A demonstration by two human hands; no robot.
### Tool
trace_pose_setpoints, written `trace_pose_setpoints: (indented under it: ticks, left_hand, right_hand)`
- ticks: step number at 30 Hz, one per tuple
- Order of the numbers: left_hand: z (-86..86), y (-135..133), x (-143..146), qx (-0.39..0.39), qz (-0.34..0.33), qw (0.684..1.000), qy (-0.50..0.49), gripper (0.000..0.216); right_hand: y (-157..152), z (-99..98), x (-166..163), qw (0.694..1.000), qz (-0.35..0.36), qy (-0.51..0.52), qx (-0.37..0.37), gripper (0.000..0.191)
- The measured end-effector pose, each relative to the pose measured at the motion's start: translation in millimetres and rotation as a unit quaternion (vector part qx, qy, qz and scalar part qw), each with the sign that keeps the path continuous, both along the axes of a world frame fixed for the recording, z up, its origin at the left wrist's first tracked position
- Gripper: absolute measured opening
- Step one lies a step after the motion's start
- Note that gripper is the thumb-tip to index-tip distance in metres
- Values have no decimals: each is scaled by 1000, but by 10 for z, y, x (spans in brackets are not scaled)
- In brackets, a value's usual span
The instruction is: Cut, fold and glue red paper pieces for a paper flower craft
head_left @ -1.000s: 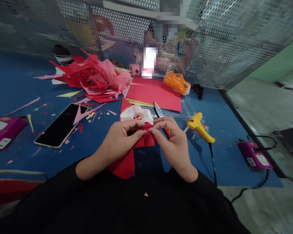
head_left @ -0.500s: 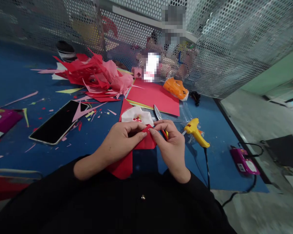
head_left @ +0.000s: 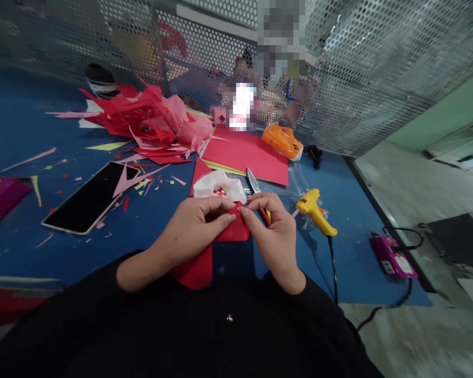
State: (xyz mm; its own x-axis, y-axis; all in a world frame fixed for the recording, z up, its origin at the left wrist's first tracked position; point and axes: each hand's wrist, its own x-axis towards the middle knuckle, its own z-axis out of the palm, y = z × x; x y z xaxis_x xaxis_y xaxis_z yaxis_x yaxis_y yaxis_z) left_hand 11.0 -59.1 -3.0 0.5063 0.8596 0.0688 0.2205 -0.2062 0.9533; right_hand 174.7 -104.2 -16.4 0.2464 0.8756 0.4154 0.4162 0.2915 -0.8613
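A perforated metal screen [head_left: 208, 44] backs a blue table [head_left: 362, 210] strewn with paper cuttings. At the near edge, in front of a person in black, a small red paper [head_left: 233, 232] is held between two bare hands. Deep red and matte, it narrows to a peak at the fingertips and ends below in a nearly straight edge; the fingers hide much of its upper part, and how it is folded cannot be told.

The left hand [head_left: 193, 226] pinches the paper's top between thumb and forefinger; the right hand [head_left: 275, 231] pinches it just beside, the two thumb tips nearly meeting. The remaining fingers are curled, partly out of view.

Under the left hand, a red strip [head_left: 197, 269] reaches toward the person's body; whether it joins the held paper is hidden. Just beyond the fingertips lies a ruffled white piece [head_left: 220, 185] with red and yellow bits at its middle.

Scissors [head_left: 253, 181] lie by the right hand, blades pointing away, near a stack of colored sheets [head_left: 246, 152] topped in red. A yellow glue gun [head_left: 317, 211] rests farther right. To the left, a dark-screened phone [head_left: 86, 202] lies below a heap of red and pink scraps [head_left: 150, 121].
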Motion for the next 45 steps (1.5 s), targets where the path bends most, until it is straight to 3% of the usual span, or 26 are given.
trace_pose_setpoints:
  ticks: [8,13,18,23,27,32,38,45]
  left_hand:
    - [7,11,3,1,1,1000,3,17]
    - [13,15,-7,-5,15,1000,9,20]
    - [48,19,-56,-55,68,996,4,24]
    - [85,11,-81,-76,74,994,0,23]
    - [83,7,-81,-74,70,995,-22,22]
    - [113,-6,-69,-77,81,992,-62,19]
    - [141,-33,-60,-62,109,992,-33,21]
    - [115,-36,-77,-89,85,992,-39,31]
  right_hand:
    - [15,12,-15,1000,-8,-7,4,11]
    - [-31,-6,12,999,2,35,6,2]
    - [-92,-77,53,996,-42,79,-8,13]
    - [-103,-75,-2,984,0,148,-102,31]
    - [-97,-46,-54,980,18,172,-103,31]
    - [-122,-40,-86,984,32,151,-87,29]
    - [-153,-80,-118,990,22,119,-75,29]
    - [-164,-84,-115,987,35,132,-81,29]
